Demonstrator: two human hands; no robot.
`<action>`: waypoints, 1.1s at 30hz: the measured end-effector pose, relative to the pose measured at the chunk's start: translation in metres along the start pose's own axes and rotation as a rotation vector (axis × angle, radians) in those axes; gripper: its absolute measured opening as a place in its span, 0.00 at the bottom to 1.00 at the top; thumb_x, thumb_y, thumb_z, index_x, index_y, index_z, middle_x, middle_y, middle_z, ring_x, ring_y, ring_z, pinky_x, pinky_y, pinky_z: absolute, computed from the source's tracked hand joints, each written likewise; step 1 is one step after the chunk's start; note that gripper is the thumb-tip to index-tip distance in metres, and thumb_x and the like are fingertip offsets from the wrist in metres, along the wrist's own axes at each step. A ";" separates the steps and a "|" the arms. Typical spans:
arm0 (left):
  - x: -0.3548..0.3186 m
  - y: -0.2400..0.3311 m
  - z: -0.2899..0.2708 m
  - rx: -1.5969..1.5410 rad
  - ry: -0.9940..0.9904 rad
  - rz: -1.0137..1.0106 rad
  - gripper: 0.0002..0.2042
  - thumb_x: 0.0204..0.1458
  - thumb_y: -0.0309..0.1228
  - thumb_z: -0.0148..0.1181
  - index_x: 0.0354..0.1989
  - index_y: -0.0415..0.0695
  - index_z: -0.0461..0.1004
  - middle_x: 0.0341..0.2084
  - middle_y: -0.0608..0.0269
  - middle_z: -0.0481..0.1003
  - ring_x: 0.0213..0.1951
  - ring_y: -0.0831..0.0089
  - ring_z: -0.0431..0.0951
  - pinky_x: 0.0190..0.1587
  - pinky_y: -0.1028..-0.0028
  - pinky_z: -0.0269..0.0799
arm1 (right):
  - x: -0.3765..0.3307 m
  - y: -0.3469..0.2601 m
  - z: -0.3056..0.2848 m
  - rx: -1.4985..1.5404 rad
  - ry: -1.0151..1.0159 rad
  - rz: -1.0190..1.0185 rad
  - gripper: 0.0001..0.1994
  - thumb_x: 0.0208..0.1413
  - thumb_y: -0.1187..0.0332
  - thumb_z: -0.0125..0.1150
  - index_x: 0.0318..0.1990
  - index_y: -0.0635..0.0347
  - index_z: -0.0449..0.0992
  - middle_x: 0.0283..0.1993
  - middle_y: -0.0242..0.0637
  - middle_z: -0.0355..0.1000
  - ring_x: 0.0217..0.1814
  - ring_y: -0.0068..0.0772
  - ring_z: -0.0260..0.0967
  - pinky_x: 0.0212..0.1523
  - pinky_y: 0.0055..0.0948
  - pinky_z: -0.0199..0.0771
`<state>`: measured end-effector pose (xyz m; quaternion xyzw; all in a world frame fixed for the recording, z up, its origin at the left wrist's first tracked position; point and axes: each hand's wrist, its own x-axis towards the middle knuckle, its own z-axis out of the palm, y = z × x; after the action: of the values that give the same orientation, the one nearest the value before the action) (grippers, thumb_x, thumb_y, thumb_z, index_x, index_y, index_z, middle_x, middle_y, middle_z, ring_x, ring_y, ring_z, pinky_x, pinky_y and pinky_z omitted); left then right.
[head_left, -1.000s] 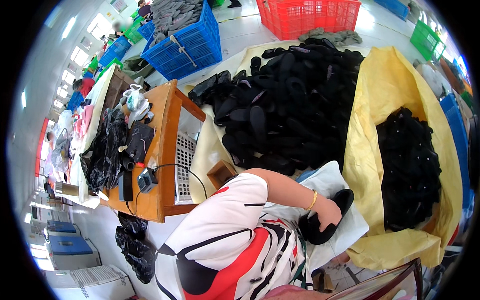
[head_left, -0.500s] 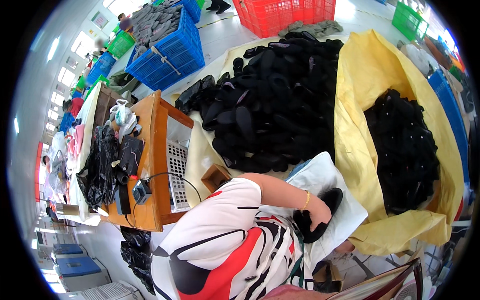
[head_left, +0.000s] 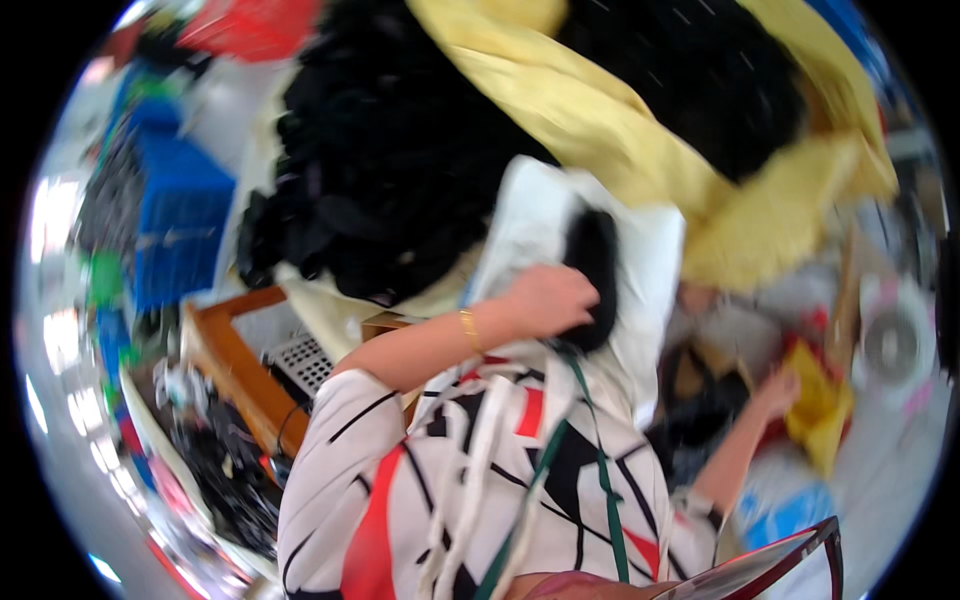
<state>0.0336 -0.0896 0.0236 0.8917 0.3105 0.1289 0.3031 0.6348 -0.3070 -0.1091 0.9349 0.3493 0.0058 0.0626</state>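
Observation:
On the white cloth (head_left: 530,215) over my lap lies a black shoe (head_left: 592,262), blurred by motion. My left hand (head_left: 548,300), with a gold bracelet at its wrist, is closed on the shoe's near left side. Reaching out at the right, my right hand (head_left: 778,390) is beside a crumpled yellow bag or cloth (head_left: 822,405); its fingers are smeared, so I cannot tell whether it grips anything. A big heap of black shoes (head_left: 390,150) spreads beyond my lap.
A yellow sack (head_left: 560,75) holds more black items (head_left: 690,80). To the left stand a wooden table (head_left: 235,345) and a blue crate (head_left: 180,220). A red crate (head_left: 250,28) is farther off. At the right are a pale fan (head_left: 893,342) and an open cardboard box (head_left: 700,370).
The view has swung right, shifting the heap and sack left and up. My right arm, mostly hidden before, now stretches out to the right. My left hand stays at the shoe.

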 end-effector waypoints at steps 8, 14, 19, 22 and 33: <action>-0.022 -0.004 0.022 -1.138 -0.078 -0.701 0.07 0.57 0.30 0.63 0.39 0.41 0.74 0.25 0.74 0.71 0.26 0.85 0.69 0.30 0.82 0.68 | -0.105 -0.229 -0.106 1.654 -0.349 0.109 0.08 0.64 0.68 0.60 0.46 0.61 0.76 0.32 0.33 0.77 0.29 0.19 0.72 0.32 0.20 0.74; -0.028 -0.003 0.026 -1.320 -0.019 -0.892 0.08 0.60 0.33 0.61 0.42 0.43 0.76 0.26 0.71 0.75 0.25 0.82 0.74 0.25 0.84 0.70 | -0.185 -0.306 -0.150 1.462 -0.907 -0.116 0.06 0.65 0.67 0.58 0.45 0.54 0.77 0.23 0.22 0.68 0.21 0.10 0.62 0.21 0.14 0.61; -0.031 -0.005 0.032 -1.439 0.020 -0.958 0.09 0.60 0.33 0.61 0.44 0.43 0.77 0.29 0.69 0.77 0.25 0.82 0.75 0.26 0.83 0.71 | -0.223 -0.335 -0.166 1.260 -0.930 -0.430 0.07 0.64 0.67 0.57 0.45 0.55 0.77 0.24 0.26 0.69 0.22 0.17 0.65 0.25 0.20 0.66; -0.034 -0.007 0.035 -1.586 0.024 -0.989 0.09 0.59 0.32 0.62 0.44 0.42 0.77 0.30 0.68 0.78 0.26 0.81 0.77 0.26 0.82 0.72 | -0.230 -0.342 -0.163 1.117 -0.775 -0.602 0.07 0.62 0.68 0.57 0.44 0.56 0.76 0.22 0.35 0.71 0.21 0.26 0.67 0.26 0.27 0.69; -0.032 -0.006 0.037 -1.698 0.023 -1.005 0.08 0.60 0.32 0.61 0.42 0.42 0.77 0.30 0.67 0.78 0.27 0.80 0.77 0.27 0.81 0.73 | -0.230 -0.346 -0.161 1.001 -0.713 -0.673 0.07 0.60 0.71 0.58 0.43 0.59 0.78 0.26 0.40 0.73 0.22 0.27 0.67 0.28 0.25 0.70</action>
<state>0.0213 -0.1236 -0.0106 0.1411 0.4605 0.1738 0.8589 0.2268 -0.1805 0.0163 0.6374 0.5385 -0.4826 -0.2661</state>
